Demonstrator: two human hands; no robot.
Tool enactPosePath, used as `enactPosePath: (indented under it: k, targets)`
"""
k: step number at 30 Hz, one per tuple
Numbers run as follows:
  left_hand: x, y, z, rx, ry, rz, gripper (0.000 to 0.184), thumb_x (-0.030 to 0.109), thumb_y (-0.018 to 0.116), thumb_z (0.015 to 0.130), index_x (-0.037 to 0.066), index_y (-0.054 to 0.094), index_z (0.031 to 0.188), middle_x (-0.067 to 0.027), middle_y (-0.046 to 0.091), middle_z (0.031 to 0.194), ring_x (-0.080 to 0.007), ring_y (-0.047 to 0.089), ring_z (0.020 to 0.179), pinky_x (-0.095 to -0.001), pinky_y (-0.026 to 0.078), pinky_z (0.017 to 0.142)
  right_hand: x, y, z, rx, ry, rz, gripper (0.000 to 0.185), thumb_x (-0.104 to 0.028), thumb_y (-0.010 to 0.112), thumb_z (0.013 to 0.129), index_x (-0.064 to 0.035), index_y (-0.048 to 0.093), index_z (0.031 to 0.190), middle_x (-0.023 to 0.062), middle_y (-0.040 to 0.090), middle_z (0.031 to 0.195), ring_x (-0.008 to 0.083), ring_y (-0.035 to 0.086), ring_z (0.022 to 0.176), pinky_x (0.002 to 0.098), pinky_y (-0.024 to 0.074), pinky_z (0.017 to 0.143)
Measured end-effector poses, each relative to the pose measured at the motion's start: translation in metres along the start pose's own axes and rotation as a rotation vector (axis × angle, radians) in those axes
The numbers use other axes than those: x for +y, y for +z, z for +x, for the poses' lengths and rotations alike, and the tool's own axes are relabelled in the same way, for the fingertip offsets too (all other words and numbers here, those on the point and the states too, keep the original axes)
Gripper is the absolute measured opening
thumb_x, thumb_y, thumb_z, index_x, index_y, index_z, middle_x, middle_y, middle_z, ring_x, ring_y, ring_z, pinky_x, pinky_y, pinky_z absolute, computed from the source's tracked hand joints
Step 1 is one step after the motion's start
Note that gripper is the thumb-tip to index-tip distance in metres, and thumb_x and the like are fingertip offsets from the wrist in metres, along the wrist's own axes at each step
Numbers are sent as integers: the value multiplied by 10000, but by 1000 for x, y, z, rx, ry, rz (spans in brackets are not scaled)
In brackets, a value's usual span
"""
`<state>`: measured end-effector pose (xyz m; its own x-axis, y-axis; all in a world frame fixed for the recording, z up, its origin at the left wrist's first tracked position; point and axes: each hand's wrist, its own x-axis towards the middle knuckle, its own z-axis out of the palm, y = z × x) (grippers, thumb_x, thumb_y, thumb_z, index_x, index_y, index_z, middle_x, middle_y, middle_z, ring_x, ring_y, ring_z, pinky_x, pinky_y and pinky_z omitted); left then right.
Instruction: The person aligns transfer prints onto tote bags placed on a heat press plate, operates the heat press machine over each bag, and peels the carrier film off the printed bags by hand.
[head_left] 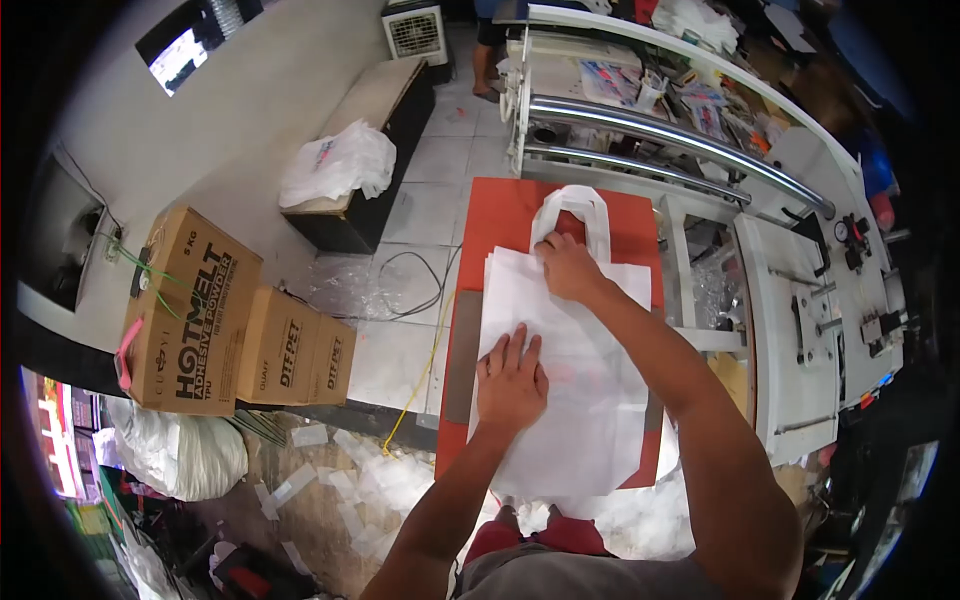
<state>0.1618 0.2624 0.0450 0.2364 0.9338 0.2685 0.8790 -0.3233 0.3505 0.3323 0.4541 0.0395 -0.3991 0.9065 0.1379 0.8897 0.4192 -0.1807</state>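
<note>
White tote bag [575,420] laid flat on a red tabletop [490,205], body extending down to the near edge, handles [597,215] looped toward the far edge; single bag or stack, impossible to tell. Long axis roughly from near edge to far edge. Left hand [512,385] palm down on the bag's left half, fingers spread toward the far edge — released, grasping nothing. Right hand [567,265] farther forward, fingers bent at the foot of the handles' left side; pinching or merely pressing, not distinguishable. Key spatial relation: handles directly beyond both hands along the bag's long axis — right hand much the nearer. Grey-brown panel [461,360] exposed along the left edge; steel roller [640,119] beyond the far right corner.
</note>
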Motion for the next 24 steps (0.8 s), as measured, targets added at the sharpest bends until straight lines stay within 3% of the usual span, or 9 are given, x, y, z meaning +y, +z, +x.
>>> enactPosePath:
  k: [6, 8, 9, 11, 14, 16, 18, 19, 24]
  targets:
    - [2, 7, -4, 5, -2, 14, 462, 246, 529, 905, 139, 548, 1354, -91, 443, 1485, -301, 415, 1334, -482, 302, 1068, -14, -24, -13, -179, 100, -23, 500, -326, 642, 838, -68, 593, 1264, 121, 527, 1345, 332, 487, 1232, 539, 409, 1002]
    - [0, 8, -4, 53, -4, -12, 444, 242, 548, 887, 152, 571, 1321, -89, 461, 1479, -302, 422, 1327, -504, 319, 1047, -23, -14, -42, 179, 45, -58, 537, -361, 681, 808, -65, 610, 1251, 119, 532, 1360, 347, 460, 1285, 550, 388, 1041]
    - [1, 8, -4, 73, 0, -25, 445, 237, 577, 872, 153, 575, 1308, -94, 470, 1467, -308, 430, 1315, -507, 328, 1039, -30, -36, -64, 214, 60, 136, 488, -293, 712, 797, -52, 632, 1213, 138, 574, 1311, 368, 487, 1269, 519, 386, 1066]
    - [-6, 14, -5, 88, -5, -90, 447, 236, 598, 860, 150, 580, 1298, -92, 479, 1456, -310, 438, 1305, -521, 334, 1035, -33, -43, -126, 463, 105, 285, 432, -188, 726, 788, -45, 640, 1186, 168, 607, 1233, 368, 536, 1199, 472, 415, 1048]
    - [-13, -10, -13, 69, -76, -158, 431, 222, 641, 830, 109, 610, 1244, -130, 499, 1414, -344, 467, 1265, -494, 382, 1007, -29, -59, -231, 491, 418, 300, 388, -134, 718, 800, -12, 640, 1160, 202, 647, 1086, 355, 600, 1061, 439, 466, 946]
    - [-36, -25, -26, 204, -61, -273, 387, 199, 664, 814, 100, 617, 1186, -142, 590, 1247, -369, 556, 1116, -475, 449, 922, -29, -57, -274, 486, 556, 317, 379, -143, 719, 809, 0, 640, 1151, 201, 664, 1018, 335, 631, 992, 432, 495, 885]
    - [-59, -20, -48, 212, -111, -279, 367, 181, 673, 807, 91, 617, 1158, -138, 612, 1153, -368, 579, 1038, -474, 464, 878, -33, -57, -302, 390, 804, 582, 396, -158, 719, 841, 37, 617, 1170, 158, 686, 879, 229, 662, 793, 350, 526, 716]
    - [-63, -20, -55, 234, -163, -288, 347, 164, 682, 800, 82, 617, 1130, -133, 634, 1058, -367, 603, 960, -474, 480, 833, -35, -53, -306, 382, 800, 598, 409, -179, 724, 846, 56, 615, 1162, 111, 672, 746, 183, 639, 672, 311, 516, 631]
    - [-64, -25, -73, 112, -232, -293, 317, 150, 693, 795, 71, 628, 1095, -95, 649, 901, -338, 620, 872, -481, 487, 783, -41, -40, -305, 412, 771, 545, 329, -149, 719, 813, 11, 655, 1094, 126, 692, 774, 267, 672, 702, 382, 538, 692]
